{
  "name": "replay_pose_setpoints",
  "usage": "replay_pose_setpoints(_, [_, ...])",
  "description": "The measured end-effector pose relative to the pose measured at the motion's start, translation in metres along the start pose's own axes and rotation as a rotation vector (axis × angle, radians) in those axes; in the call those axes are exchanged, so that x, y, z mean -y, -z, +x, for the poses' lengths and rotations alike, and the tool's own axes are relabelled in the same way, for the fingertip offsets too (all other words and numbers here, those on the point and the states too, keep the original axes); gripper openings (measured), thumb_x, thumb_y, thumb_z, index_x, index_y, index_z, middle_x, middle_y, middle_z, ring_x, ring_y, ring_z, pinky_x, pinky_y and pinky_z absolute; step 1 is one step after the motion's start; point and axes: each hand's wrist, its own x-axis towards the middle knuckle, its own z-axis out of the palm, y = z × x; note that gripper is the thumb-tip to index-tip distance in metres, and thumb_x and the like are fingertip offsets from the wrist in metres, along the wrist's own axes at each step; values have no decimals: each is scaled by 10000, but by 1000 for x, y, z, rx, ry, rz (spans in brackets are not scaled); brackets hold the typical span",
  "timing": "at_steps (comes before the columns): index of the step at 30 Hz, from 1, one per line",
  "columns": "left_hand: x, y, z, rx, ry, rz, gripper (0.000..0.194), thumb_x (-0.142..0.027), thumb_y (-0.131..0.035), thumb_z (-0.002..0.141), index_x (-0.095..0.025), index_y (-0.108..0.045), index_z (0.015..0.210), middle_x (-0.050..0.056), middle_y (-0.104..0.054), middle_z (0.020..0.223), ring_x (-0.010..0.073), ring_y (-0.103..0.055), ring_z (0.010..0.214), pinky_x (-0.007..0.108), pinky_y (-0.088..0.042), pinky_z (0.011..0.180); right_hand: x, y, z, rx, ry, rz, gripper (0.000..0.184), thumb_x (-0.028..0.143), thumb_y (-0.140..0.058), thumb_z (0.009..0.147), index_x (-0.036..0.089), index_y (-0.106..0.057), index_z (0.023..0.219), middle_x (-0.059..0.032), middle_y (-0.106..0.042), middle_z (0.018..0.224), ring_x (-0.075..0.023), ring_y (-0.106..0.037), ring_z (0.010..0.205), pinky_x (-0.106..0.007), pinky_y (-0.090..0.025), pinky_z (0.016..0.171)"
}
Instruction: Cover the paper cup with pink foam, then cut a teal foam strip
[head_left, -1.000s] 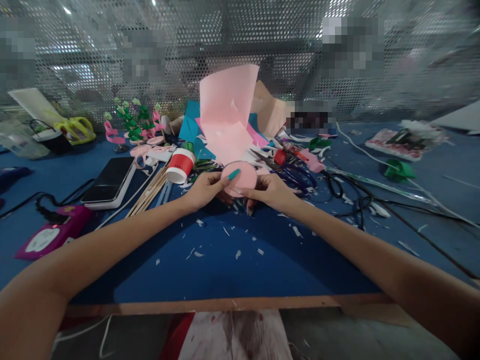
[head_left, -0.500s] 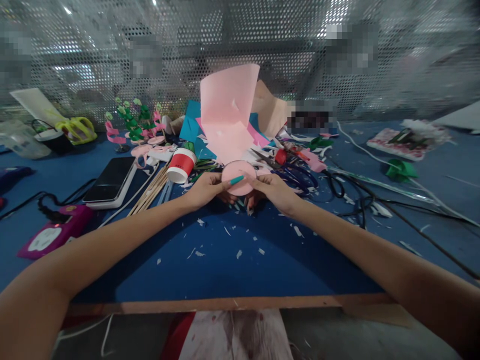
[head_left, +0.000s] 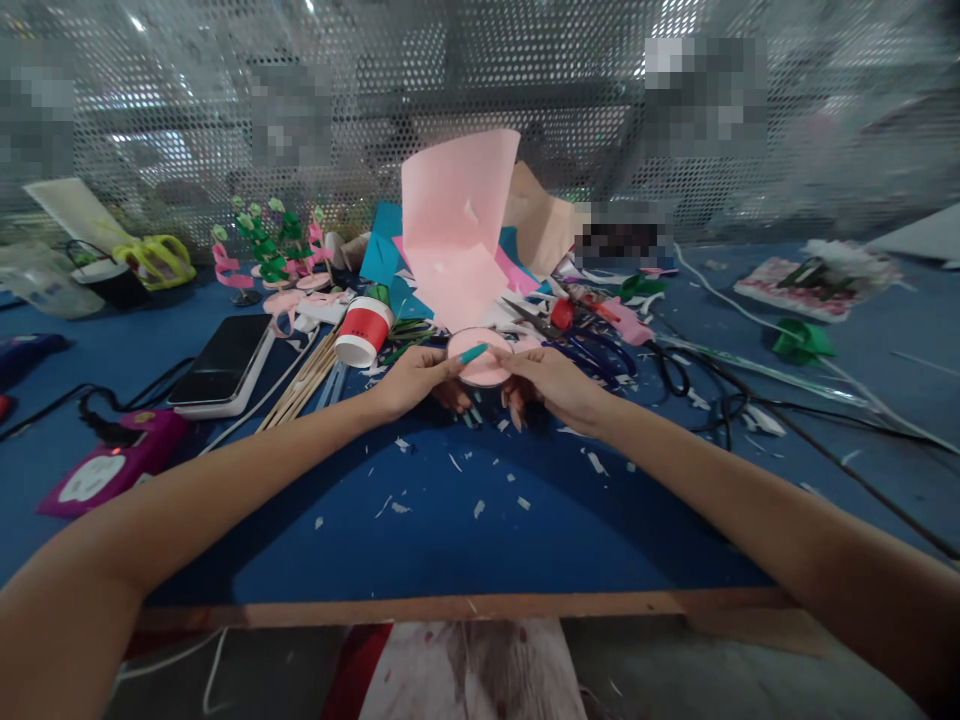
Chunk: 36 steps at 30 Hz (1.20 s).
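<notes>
A round pink disc (head_left: 481, 371) is held between both hands above the blue table. My left hand (head_left: 418, 382) pinches its left edge, with the thumb and its long teal nail lying on top. At the opposite edge, my right hand (head_left: 553, 383) is closed on the disc, thumb above and fingers curled beneath. The disc hides parts of the fingers under it. Behind it stands a curled sheet of pink paper (head_left: 459, 200). A red and white paper cup (head_left: 363, 331) lies tilted left of the hands, and scissors (head_left: 534, 318) lie beyond the right hand.
Wooden sticks (head_left: 300, 382), a power bank with a black top (head_left: 223, 362) and a magenta device (head_left: 112, 460) lie to the left. Paper flowers (head_left: 279, 235) stand farther back. A pink glue gun (head_left: 628, 322) and cables lie right. White scraps (head_left: 478, 508) dot the table near its front edge.
The pink disc has tilted to a flatter angle, showing as a narrower oval. Both hands keep their hold, and the fingers beneath it have shifted slightly apart.
</notes>
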Motion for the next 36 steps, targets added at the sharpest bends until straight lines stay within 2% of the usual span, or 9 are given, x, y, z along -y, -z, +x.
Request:
replay_pose_setpoints(4, [-2, -1, -1, -13, -10, -5, 270, -349, -624, 743, -108, -541, 652, 19, -651, 505, 99, -610, 432, 182, -466, 443, 0, -1, -1, 5, 23, -44, 476, 585, -671, 598, 142, -545, 480, -36, -573, 396, -101, -504, 297, -206, -410, 320])
replay_pose_setpoints(9, [-3, -3, -3, -29, -44, 54, 297, -181, -781, 546, -83, -579, 741, -10, -651, 531, 95, -607, 449, 181, -491, 458, -2, -4, -3, 20, 106, -199, 446, 571, -636, 654, 144, -568, 544, -20, -591, 410, -110, -560, 358, -195, -455, 390])
replay_pose_setpoints(16, [0, -4, 0, -36, -14, 42, 266, -148, -757, 566, -78, -582, 754, -4, -655, 542, 100, -614, 464, 194, -504, 472, -3, -3, -3, -2, 162, -285, 457, 580, -623, 656, 135, -573, 566, -19, -599, 427, -106, -567, 368, -180, -423, 378])
replay_pose_setpoints(21, [0, 0, 0, 38, -25, 2, 304, -278, -755, 594, -84, -582, 750, 19, -664, 555, 107, -618, 475, 212, -503, 495, -2, -2, -3, 4, 183, -268, 476, 602, -612, 646, 145, -586, 518, -14, -573, 388, -96, -527, 331, -191, -405, 359])
replay_pose_setpoints(26, [3, 5, 0, 58, -47, -25, 369, -472, -626, 710, -112, -546, 714, 53, -670, 553, 132, -638, 517, 237, -498, 539, -1, -2, -4, 75, 172, -211, 487, 599, -639, 617, 160, -549, 424, -13, -544, 357, -91, -515, 344, -195, -396, 375])
replay_pose_setpoints(31, [5, 5, -1, 43, -81, -20, 449, -568, -612, 673, -130, -515, 660, 48, -653, 528, 151, -625, 509, 261, -487, 548, 0, -5, -6, 112, 179, -183, 529, 638, -602, 627, 165, -546, 399, -8, -505, 320, -115, -526, 346, -236, -444, 445])
replay_pose_setpoints(36, [7, 5, 0, 51, -102, -26, 498, -605, -618, 637, -117, -551, 707, 38, -635, 523, 165, -625, 520, 279, -492, 573, -1, -4, -6, 69, 237, -292, 531, 641, -583, 649, 179, -527, 393, -4, -508, 328, -118, -510, 334, -240, -409, 412])
